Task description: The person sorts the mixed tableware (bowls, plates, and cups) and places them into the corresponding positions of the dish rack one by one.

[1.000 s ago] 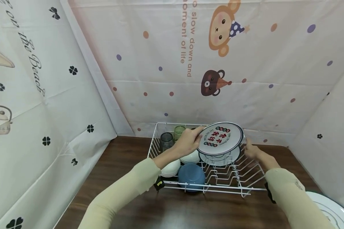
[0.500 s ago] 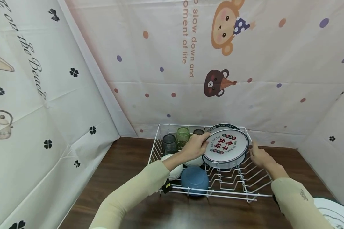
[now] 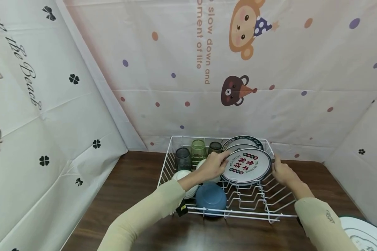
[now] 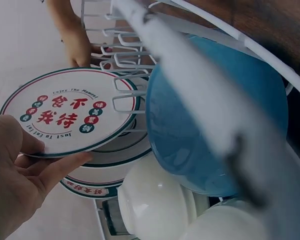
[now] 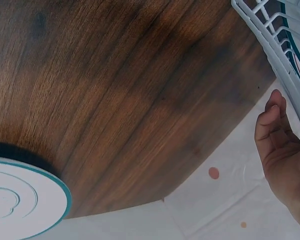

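Note:
A white plate (image 3: 246, 167) with a dark green rim and red lettering leans in the white wire dish rack (image 3: 265, 204). My left hand (image 3: 212, 166) pinches its left rim, thumb on the face and fingers beneath, as the left wrist view shows. My right hand (image 3: 286, 173) is at the plate's right edge, beside the rack's side rail. Its fingers (image 5: 274, 112) are curled, but I cannot tell whether they grip the plate or the rail. More plates (image 3: 242, 139) with green rims stand behind the held one, partly covered by it.
In the rack's left part are a blue bowl (image 3: 211, 198), white bowls (image 3: 181, 175), a green glass (image 3: 198, 152) and dark glasses (image 3: 183, 158). A large white plate (image 3: 367, 232) lies on the wooden table (image 3: 138, 188) at lower right. Printed cloth (image 3: 176, 83) hangs behind the rack.
The held plate has come down from a flatter, raised pose to lean in the rack, uncovering the plates behind it. Both hands have moved down and slightly right with it.

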### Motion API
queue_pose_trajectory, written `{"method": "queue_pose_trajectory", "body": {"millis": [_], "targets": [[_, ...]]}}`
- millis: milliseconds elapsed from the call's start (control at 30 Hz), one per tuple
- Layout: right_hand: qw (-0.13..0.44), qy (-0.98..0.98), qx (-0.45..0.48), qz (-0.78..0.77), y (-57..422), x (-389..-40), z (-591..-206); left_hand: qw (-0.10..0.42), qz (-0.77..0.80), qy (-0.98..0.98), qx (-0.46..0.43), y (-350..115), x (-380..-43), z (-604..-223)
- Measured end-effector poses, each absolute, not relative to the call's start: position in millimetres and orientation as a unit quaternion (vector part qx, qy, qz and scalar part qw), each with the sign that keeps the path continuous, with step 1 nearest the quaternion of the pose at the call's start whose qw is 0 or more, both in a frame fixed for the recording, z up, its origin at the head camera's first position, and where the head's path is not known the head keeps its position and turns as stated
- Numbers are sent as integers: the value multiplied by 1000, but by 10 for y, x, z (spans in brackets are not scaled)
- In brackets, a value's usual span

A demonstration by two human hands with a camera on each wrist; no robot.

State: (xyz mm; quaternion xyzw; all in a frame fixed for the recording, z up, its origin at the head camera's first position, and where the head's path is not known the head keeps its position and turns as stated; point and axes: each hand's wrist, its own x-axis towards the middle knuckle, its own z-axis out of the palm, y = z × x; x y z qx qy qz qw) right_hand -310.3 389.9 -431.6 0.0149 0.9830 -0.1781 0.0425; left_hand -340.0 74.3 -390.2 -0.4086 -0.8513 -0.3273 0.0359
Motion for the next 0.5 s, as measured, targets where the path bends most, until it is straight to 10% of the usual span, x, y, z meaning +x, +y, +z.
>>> {"method": "queue_pose_trajectory", "body": {"millis": [500], "targets": [[62,984,23,-166,3902,-3101,-4310,-15,-273,-862,-426,824,-3398,-3882]]}}
